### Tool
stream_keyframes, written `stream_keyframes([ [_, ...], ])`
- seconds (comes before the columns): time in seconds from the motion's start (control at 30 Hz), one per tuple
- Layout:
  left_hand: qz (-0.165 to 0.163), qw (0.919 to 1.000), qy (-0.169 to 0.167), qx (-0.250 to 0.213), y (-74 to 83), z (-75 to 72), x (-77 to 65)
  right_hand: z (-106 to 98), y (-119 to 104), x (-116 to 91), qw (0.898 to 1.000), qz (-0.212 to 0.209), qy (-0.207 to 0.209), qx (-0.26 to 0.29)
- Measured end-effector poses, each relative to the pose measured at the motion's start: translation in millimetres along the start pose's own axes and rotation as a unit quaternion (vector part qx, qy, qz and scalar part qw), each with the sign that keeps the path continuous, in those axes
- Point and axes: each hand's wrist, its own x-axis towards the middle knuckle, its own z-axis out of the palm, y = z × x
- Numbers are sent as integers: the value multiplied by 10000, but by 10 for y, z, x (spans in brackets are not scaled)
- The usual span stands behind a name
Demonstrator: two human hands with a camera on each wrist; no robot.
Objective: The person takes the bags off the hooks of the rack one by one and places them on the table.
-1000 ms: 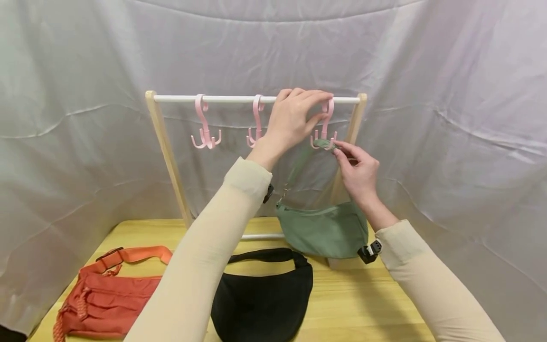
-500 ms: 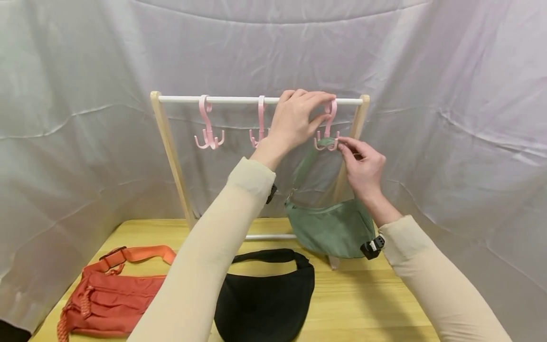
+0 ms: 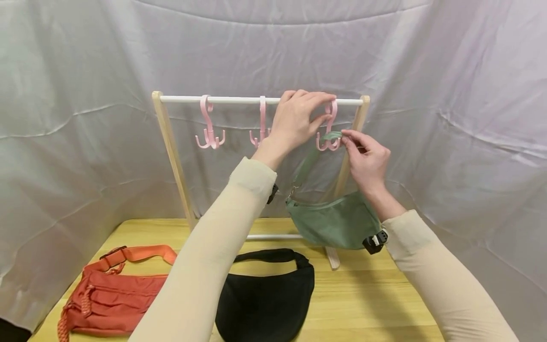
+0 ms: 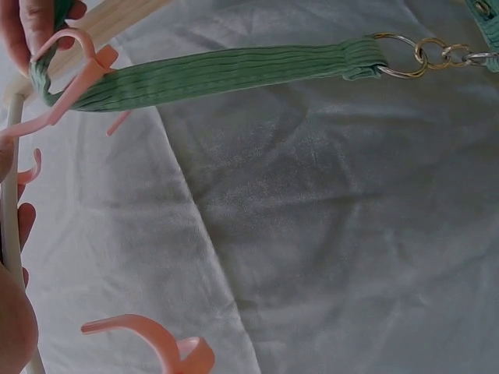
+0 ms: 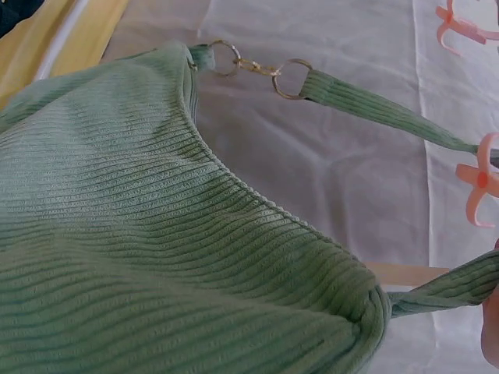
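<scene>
In the head view my left hand [image 3: 295,118] is at the white rail, thumb and index finger pinching the upper part of the rightmost pink hook [image 3: 331,124]. To its right, my right hand [image 3: 368,160] pinches the strap [image 3: 308,164] of a green shoulder bag [image 3: 333,221]. This strap passes over the hook's prongs, and the bag hangs below it, tilted. In the left wrist view the ribbed strap [image 4: 234,74] runs through the prongs to gold rings [image 4: 421,56]. The right wrist view shows the corduroy bag body [image 5: 179,210] close up, with only a bit of the hand.
Two more pink hooks, one at left [image 3: 209,126] and one in the middle [image 3: 262,124], hang from the rail [image 3: 235,100] of a wooden-legged rack. An orange-red bag [image 3: 115,299] and a black bag [image 3: 265,304] lie on the yellow wood-grain table [image 3: 359,304]. Grey cloth [image 3: 470,95] surrounds it.
My right hand has moved up and slightly right, lifting the strap higher at the prongs. The green bag has risen with it. My left hand keeps its place on the hook.
</scene>
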Motion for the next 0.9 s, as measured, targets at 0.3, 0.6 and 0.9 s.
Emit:
stream_keyframes([
  [0.3,-32,10000,-34,27,-11,-9,3,-15,-77,95,10000,4,74,11],
  [0.6,-65,10000,-19,64,-9,-29,4,-10,-126,141,10000,-62,24,-53],
  [0.9,-88,10000,-8,-16,-11,-38,-11,6,-184,100,9998,-172,-125,-60],
])
